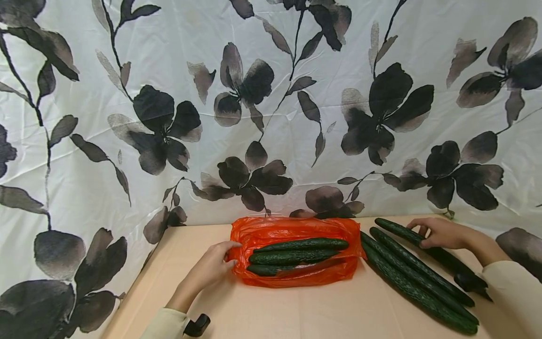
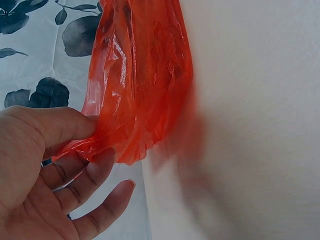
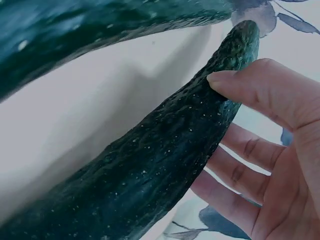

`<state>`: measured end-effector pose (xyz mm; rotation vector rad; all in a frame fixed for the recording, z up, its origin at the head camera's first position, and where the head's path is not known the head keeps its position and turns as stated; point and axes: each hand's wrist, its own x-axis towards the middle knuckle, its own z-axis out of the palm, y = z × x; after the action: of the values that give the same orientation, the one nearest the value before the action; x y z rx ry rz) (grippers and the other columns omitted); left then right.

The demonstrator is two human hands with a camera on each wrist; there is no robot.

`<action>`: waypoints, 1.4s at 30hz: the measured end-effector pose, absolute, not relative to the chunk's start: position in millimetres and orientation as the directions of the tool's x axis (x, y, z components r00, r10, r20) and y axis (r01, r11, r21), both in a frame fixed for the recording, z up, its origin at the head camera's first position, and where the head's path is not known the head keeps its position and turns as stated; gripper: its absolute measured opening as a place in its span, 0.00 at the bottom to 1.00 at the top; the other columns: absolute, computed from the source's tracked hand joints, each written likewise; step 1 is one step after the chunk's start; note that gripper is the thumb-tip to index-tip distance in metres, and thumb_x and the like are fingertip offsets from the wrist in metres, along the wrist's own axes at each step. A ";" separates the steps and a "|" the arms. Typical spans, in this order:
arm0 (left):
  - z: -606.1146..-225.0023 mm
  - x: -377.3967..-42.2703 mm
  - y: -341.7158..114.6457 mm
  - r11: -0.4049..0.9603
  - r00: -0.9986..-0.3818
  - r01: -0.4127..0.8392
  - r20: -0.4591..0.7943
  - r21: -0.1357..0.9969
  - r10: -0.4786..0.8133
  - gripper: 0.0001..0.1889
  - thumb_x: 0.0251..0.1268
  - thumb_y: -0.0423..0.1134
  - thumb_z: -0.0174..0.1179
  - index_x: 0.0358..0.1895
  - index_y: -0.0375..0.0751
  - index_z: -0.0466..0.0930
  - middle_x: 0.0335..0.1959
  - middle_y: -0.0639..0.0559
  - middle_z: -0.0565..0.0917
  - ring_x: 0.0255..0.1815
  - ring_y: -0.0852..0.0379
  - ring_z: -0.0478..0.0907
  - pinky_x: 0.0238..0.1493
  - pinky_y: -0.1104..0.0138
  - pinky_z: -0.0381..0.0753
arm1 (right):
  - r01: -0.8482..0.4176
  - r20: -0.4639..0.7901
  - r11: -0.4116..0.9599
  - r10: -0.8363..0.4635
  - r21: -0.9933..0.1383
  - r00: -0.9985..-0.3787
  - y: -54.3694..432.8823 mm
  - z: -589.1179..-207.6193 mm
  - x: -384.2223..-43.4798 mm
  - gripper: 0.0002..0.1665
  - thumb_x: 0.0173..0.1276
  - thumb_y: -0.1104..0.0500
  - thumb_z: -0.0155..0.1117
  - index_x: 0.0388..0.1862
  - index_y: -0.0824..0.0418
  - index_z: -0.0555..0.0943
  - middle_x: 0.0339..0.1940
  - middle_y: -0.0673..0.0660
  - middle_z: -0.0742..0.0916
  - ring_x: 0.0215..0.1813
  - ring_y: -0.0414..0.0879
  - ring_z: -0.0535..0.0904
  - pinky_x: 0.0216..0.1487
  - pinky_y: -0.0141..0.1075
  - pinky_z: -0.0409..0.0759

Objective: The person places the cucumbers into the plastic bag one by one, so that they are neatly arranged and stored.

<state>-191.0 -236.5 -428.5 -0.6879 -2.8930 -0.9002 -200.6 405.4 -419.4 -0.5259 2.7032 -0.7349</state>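
Note:
A red plastic bag point(image 1: 296, 227) lies on the table with three dark green cucumbers point(image 1: 292, 256) showing inside its folds. My left hand point(image 1: 213, 264) pinches the bag's left end, and the gathered plastic point(image 2: 92, 145) sits between thumb and fingers in the left wrist view. On the right, my right hand point(image 1: 444, 234) holds the outermost cucumber point(image 1: 394, 228) near its far end. In the right wrist view the thumb lies on one side of that cucumber point(image 3: 165, 150), the fingers on the other. Two more long cucumbers point(image 1: 417, 258) lie beside it.
The light tan table point(image 1: 271, 310) carries the bag and cucumbers. Behind it hangs a white cloth point(image 1: 271, 28) printed with dark flowers. The loose cucumbers slant from the bag's right end toward the front right. A black wrist device point(image 1: 197, 325) sits at the left sleeve.

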 end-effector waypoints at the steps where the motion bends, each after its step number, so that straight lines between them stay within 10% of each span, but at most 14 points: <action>1: -428.4 -191.0 -236.4 0.733 -0.901 0.423 0.161 0.532 0.403 0.21 0.57 0.24 0.68 0.56 0.32 0.82 0.37 0.50 0.81 0.31 0.56 0.73 0.33 0.69 0.73 | -0.274 -0.171 0.799 -0.420 -0.535 -0.891 404.0 -417.3 -200.4 0.33 0.62 0.61 0.72 0.64 0.69 0.74 0.42 0.59 0.84 0.39 0.48 0.84 0.34 0.38 0.82; 42: -426.0 -189.7 -236.5 0.731 -0.892 0.444 0.180 0.519 0.414 0.21 0.57 0.23 0.67 0.56 0.32 0.82 0.40 0.50 0.82 0.32 0.57 0.73 0.33 0.69 0.73 | -0.485 -0.070 0.747 -0.573 -0.455 -0.816 298.2 -340.2 -214.2 0.30 0.65 0.59 0.72 0.66 0.50 0.78 0.50 0.50 0.83 0.51 0.46 0.79 0.47 0.39 0.82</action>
<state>-189.7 -236.5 -426.0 -0.7126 -2.8734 -0.8820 -214.2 298.2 -340.2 -0.8407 2.7410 -0.6289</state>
